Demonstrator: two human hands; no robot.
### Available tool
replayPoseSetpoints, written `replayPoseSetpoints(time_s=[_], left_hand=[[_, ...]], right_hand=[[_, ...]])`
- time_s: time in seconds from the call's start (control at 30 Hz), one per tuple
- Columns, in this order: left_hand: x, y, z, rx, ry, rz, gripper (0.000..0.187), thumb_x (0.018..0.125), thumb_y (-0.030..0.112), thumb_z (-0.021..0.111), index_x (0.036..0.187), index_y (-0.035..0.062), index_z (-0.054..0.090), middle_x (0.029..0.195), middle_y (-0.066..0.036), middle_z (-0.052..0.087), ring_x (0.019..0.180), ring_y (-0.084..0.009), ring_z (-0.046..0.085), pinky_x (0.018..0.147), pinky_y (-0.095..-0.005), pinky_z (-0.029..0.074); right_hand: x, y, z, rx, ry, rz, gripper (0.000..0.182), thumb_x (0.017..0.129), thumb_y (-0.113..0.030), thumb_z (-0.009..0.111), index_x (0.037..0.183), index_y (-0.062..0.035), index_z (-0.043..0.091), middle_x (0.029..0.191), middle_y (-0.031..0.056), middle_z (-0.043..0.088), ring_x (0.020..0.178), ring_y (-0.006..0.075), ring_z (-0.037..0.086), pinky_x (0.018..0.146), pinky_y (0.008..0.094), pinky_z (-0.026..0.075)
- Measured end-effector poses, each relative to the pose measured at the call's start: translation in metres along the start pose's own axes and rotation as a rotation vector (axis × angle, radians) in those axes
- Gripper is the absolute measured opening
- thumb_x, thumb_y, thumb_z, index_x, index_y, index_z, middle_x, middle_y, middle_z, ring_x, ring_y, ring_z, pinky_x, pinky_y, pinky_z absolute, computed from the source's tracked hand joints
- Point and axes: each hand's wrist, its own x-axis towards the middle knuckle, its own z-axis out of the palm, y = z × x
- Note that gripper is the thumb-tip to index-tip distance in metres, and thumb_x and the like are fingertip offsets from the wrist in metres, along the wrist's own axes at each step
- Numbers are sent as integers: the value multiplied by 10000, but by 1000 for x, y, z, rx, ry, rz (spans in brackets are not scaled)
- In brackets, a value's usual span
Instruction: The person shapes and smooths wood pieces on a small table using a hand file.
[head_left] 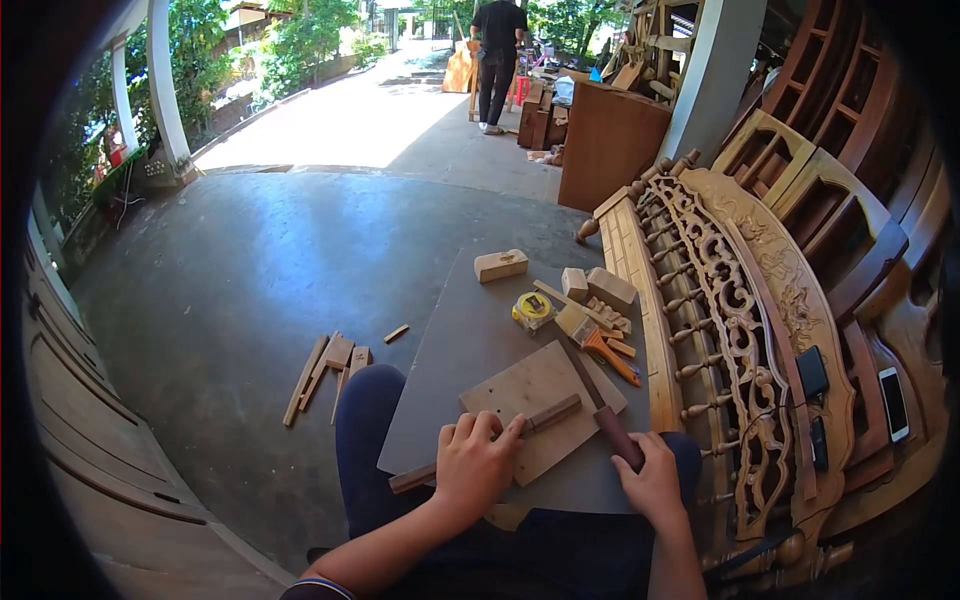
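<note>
My left hand [475, 460] is closed over a narrow wooden strip [553, 412], pressing it across a flat square board [530, 380]. One end of the strip sticks out past my wrist at the lower left. In my right hand [652, 480] is a file [600, 396], gripped by its dark wooden handle, its long flat blade pointing up and away over the board's right side. Just beyond the board lie a wide brush [597, 345] with an orange handle and a yellow tape measure [533, 310]. All of this rests on a grey panel [425, 400] across my lap.
Wooden blocks [500, 265] and small carved pieces stand at the panel's far end. Several wood offcuts [325, 370] lie on the floor at left. Carved furniture panels [720, 270] lean along the right, with a phone [893, 403] on them. A person [497, 60] stands far ahead.
</note>
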Motion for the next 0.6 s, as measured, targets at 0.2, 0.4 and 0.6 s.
replayPoseSetpoints(time_s=[0.2,0.4,0.6], left_hand=[[6,4,10,-38,-8,5,320,936,293,807,1245,211,814,1041,14,658,1027,-214,628,903,-396,452],[12,25,-3,-235,16,48,353,945,275,825,1281,175,786,1092,-18,685,1034,-223,661,911,-395,488],[0,57,-19,-876,-156,-28,420,982,281,847,1305,37,735,1126,-134,691,1030,-295,726,885,-402,605]], right_hand=[[-19,7,2,181,-97,149,315,1012,-134,701,1279,17,630,951,182,714,898,280,727,842,392,550],[-40,-14,-7,275,32,136,380,1026,-193,699,1326,34,647,1020,234,752,920,355,770,853,415,578],[-57,-41,1,314,123,-160,404,992,-143,752,1341,36,656,1079,237,759,934,373,773,860,412,601]])
